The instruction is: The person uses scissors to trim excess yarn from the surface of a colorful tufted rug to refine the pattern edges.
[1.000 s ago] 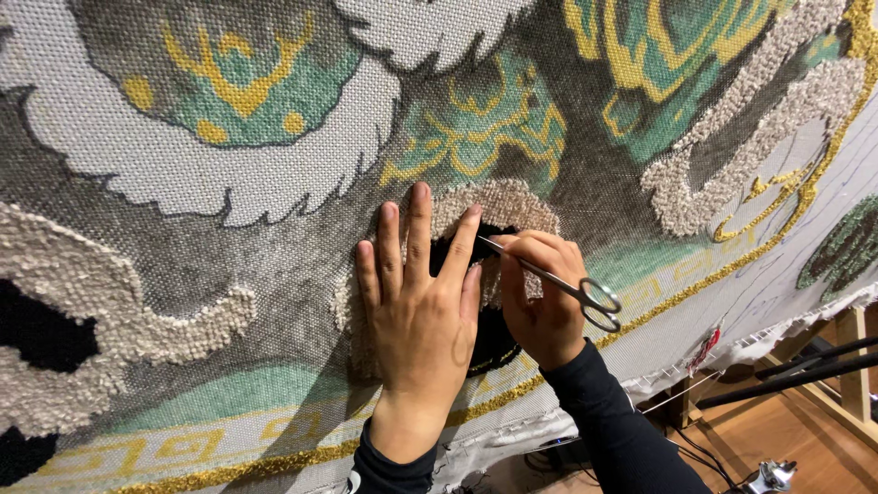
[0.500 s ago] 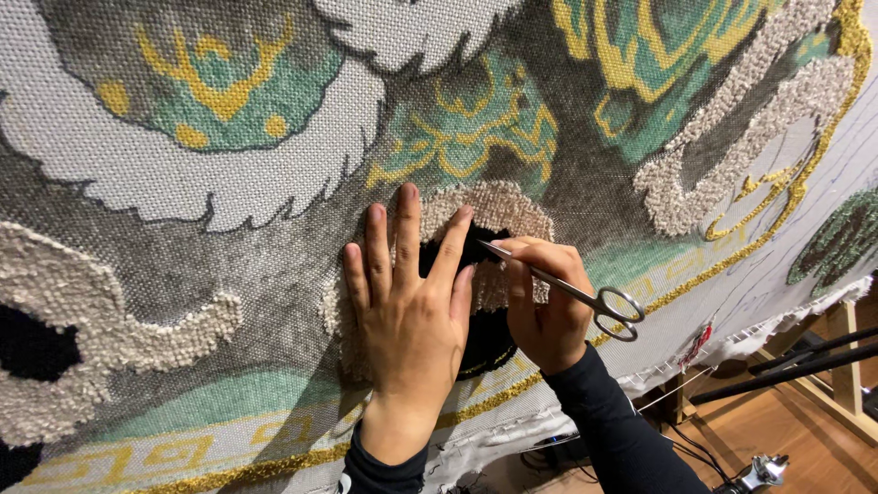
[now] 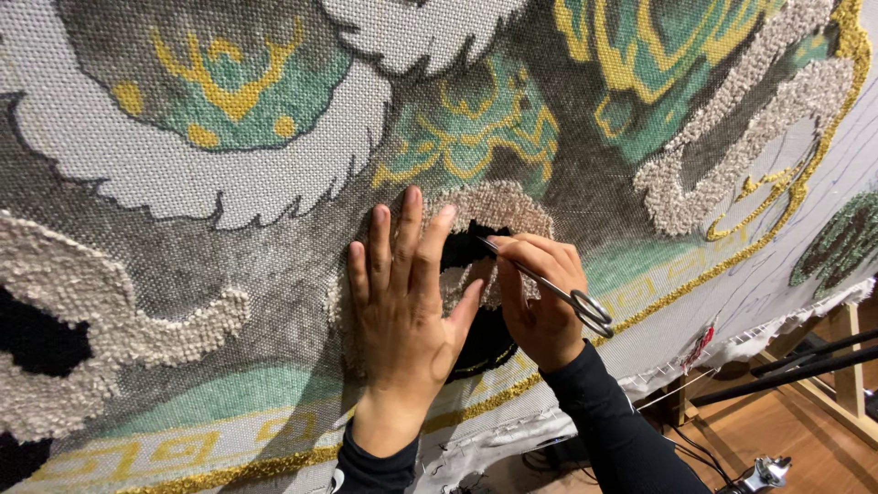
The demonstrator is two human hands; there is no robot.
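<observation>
Left hand (image 3: 402,311) lies flat, fingers spread and grasping nothing, pressed on the beige tufted loop (image 3: 494,206) of the stretched rug canvas (image 3: 183,174). Right hand (image 3: 540,302) has its fingers clenched around small metal scissors (image 3: 549,288). Scissors' long axis runs from the handles at lower right up-left; the tips meet the black tufted patch (image 3: 462,252), just beside the left thumb.

- left hand (image 3: 402,320) flat on tufted rug (image 3: 183,174), fingers (image 3: 409,229) spread, pointing 12 o'clock
- right hand (image 3: 540,302) at 3 o'clock of it, gripping scissors (image 3: 549,288)
- scissor tips at black tufted patch (image 3: 466,252)
</observation>
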